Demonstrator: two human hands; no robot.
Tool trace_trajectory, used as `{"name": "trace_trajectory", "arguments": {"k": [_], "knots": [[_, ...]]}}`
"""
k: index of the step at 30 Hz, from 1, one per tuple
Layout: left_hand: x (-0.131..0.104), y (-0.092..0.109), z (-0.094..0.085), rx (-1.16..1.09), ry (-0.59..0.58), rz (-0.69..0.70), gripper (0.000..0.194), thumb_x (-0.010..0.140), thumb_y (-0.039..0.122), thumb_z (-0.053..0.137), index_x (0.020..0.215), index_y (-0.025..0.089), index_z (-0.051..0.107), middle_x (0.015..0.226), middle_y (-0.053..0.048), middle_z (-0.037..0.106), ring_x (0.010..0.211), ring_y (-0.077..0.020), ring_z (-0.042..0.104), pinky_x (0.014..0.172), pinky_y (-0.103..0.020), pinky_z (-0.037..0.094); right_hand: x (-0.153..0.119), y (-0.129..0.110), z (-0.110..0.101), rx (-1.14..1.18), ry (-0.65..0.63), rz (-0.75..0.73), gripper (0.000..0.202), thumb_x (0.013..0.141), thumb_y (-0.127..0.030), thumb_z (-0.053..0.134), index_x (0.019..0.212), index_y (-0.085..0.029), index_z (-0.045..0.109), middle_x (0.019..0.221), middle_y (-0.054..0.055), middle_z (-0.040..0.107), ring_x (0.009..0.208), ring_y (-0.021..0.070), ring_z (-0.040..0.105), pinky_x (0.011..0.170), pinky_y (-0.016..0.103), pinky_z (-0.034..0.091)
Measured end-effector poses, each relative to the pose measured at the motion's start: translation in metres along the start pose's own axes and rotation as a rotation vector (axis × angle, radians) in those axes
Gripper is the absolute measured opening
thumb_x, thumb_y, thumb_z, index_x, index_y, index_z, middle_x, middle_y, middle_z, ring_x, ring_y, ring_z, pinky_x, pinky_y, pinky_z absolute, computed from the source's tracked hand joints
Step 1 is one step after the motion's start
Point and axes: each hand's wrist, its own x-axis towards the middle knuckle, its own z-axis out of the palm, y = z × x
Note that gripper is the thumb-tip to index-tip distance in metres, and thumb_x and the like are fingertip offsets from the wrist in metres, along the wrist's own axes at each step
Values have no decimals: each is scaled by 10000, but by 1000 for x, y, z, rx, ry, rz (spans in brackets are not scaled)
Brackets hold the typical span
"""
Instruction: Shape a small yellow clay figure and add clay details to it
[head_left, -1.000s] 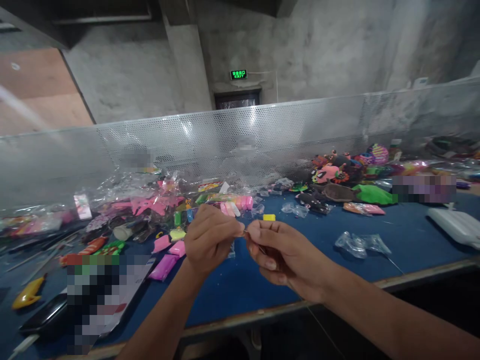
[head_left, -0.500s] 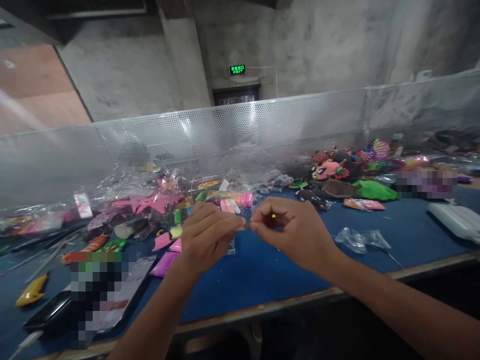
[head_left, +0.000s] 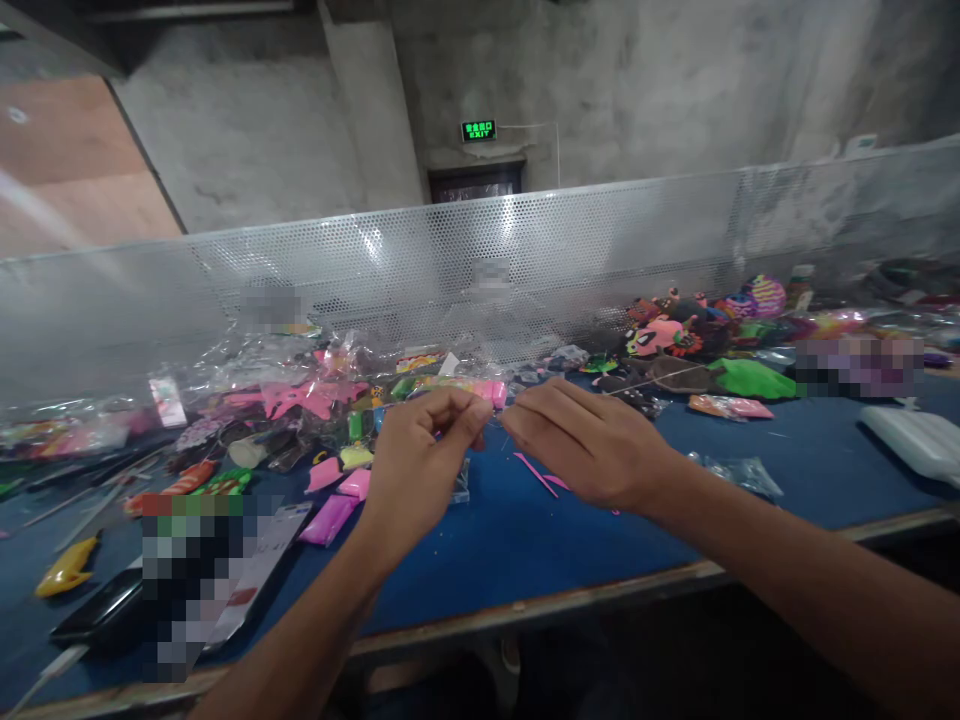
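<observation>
My left hand is raised over the near middle of the blue table, thumb and forefinger pinched together. Whatever sits in that pinch is too small to make out. Close beside it, fingertips nearly meeting, my right hand is closed with its back toward me. A thin pale rod sticks out past its knuckles to the right, seemingly held in the fingers, which are mostly hidden. Below the hands lie thin pink plastic tools and a small clear bag.
Pink and purple clay packets, a yellow figure and a phone lie left. Clear plastic, a green shape and a white case lie right. A perforated metal screen stands behind the cluttered table.
My right hand has turned over, its back now toward me, and the thin rod now shows at it instead of by the clear plastic on the right. The pink tools have come into view.
</observation>
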Motion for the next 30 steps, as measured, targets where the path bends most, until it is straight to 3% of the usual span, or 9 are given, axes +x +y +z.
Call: {"name": "trace_trajectory", "arguments": {"k": [4,7,10,13,18,24,27,30], "knots": [[15,-4,-6,-63,-147,9,367,934,324,541,601,171,559,538,14,583,470,-87,496,453,-234,386,12,7,-8,126,-173,83,272,976,-195,396,909,-205,659,867,85,646,785,184,579,649,308,486],[20,-3,-8,13,-57,97,282,939,301,544,695,172,602,596,14,613,530,-100,527,505,-247,408,21,12,-13,317,-164,279,203,958,-269,481,895,-206,663,856,71,649,810,185,591,673,306,482],[19,-5,-10,180,64,346,160,923,272,593,790,195,638,675,27,661,596,-105,556,612,-282,420,26,17,-18,654,-219,533,218,935,-367,551,880,-200,678,775,36,659,700,147,603,624,275,477],[16,-12,-14,260,50,649,95,914,226,610,823,213,635,710,39,685,635,-112,588,714,-327,411,25,20,-22,1074,-431,694,305,920,-443,564,813,-183,680,731,22,672,572,106,590,548,248,476],[12,-18,-18,212,39,809,89,885,139,625,867,226,617,744,44,708,664,-128,611,717,-351,395,21,16,-19,1495,-568,840,335,810,-487,698,761,-157,668,702,12,673,516,76,567,486,217,481],[6,-18,-17,185,37,853,72,875,153,639,880,224,640,737,27,711,660,-122,619,696,-329,430,16,7,-10,1551,-568,826,312,754,-453,750,739,-163,636,628,-28,626,471,60,535,433,186,436],[3,-18,-17,172,-12,830,71,906,179,593,871,223,635,739,11,708,655,-128,617,671,-320,440,15,1,-11,1404,-528,751,256,772,-399,726,717,-179,607,576,-49,582,440,58,500,417,186,393],[-1,-12,-16,177,-42,719,95,927,227,567,853,234,626,706,10,686,658,-136,610,666,-313,459,17,-5,-15,1158,-390,676,203,783,-294,680,655,-193,560,533,-61,521,456,58,452,443,194,356]]}}
